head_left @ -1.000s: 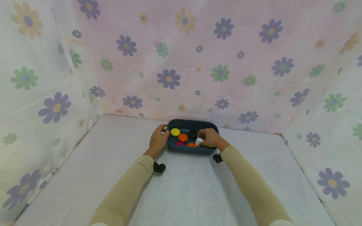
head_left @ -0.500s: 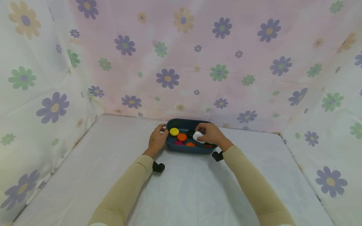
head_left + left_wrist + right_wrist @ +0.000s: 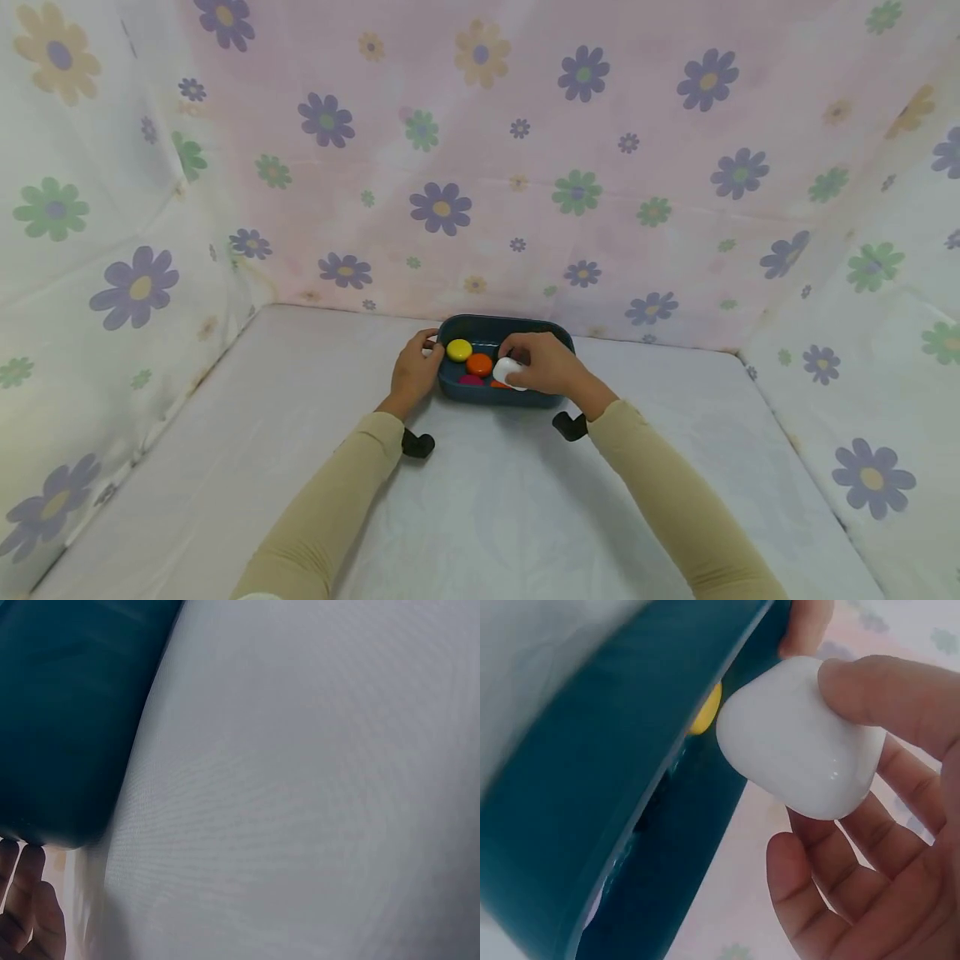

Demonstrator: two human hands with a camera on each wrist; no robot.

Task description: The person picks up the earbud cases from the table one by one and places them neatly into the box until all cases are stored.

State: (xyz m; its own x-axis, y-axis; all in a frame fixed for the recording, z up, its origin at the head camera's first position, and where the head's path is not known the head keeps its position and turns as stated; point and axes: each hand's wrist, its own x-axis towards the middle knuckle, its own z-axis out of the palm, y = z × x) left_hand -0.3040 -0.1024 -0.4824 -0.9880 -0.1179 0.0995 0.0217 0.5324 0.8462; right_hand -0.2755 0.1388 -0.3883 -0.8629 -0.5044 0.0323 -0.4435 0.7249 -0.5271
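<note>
A dark teal tray with rounded corners sits near the back of the table. Its left end is touched by the fingertips of my left hand; in the left wrist view the fingers are fairly straight against the outer wall. Thumb and fingers of my right hand pinch a glossy white rounded piece over the tray. Inside lie a yellow disc, an orange disc, a magenta disc and another orange piece. My right hand hides the tray's right part.
A white cloth covers the table. Flower-printed sheets rise close behind the tray and along both sides. A black wrist mount is on the left wrist, with another black mount on the right.
My right hand has lifted the white piece and carried it left, over the front orange piece. The black piece seen earlier is now mostly hidden by it. The left hand stays at the tray's end.
</note>
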